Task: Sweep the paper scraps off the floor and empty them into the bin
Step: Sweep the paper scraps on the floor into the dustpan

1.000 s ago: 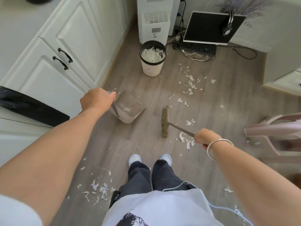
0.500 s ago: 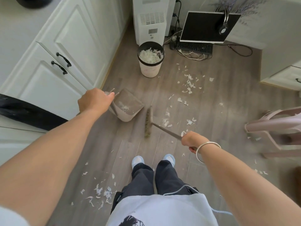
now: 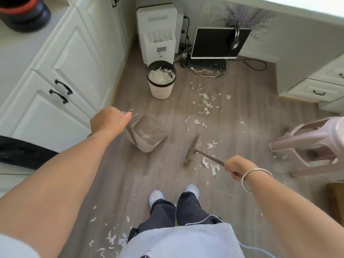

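Observation:
My left hand (image 3: 108, 120) grips the upright handle of a beige dustpan (image 3: 148, 134) that stands on the wood floor with a few scraps inside. My right hand (image 3: 235, 165) grips the handle of a small broom (image 3: 190, 151); its bristles touch the floor right of the dustpan. White paper scraps (image 3: 204, 103) lie scattered beyond the broom, more scraps (image 3: 211, 164) sit beside its handle, and another patch of scraps (image 3: 113, 239) lies near my left leg. A round bin (image 3: 161, 81), heaped with shredded paper, stands behind the dustpan.
White cabinets (image 3: 61, 71) line the left side. A white appliance (image 3: 158, 32), a monitor (image 3: 217, 42) with headphones, a keyboard and cables stand at the back wall. A pink plastic stool (image 3: 309, 146) is at the right, a drawer unit (image 3: 320, 86) behind it.
The broom head swept left toward the dustpan half a second ago and has now swung back to the right. My left hand and the dustpan have stayed in place.

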### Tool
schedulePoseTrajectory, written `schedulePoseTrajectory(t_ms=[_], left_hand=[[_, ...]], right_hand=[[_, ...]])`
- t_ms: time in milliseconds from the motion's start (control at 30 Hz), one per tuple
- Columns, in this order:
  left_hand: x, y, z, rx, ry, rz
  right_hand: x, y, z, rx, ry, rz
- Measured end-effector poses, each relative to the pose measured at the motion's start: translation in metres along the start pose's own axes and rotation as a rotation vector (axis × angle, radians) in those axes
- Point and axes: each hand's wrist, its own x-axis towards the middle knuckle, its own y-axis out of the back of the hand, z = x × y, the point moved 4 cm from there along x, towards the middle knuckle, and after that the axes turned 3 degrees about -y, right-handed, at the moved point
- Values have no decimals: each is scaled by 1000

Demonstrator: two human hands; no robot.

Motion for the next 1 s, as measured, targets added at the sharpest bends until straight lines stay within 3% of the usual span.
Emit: schedulePoseTrajectory(t_ms=[100,333,600,1000], left_hand=[[7,9,7,-24,-25,6],[34,26,35,45,-93,30],[105,25,87,124,-113,1],[244,30,174,221,-69,-126]], right_hand=[[-4,22,-11,60,-37,-26],[-14,55,-50,166,105,60],[38,102,-130,370,263,37],[109,201,-262,274,224,-52]])
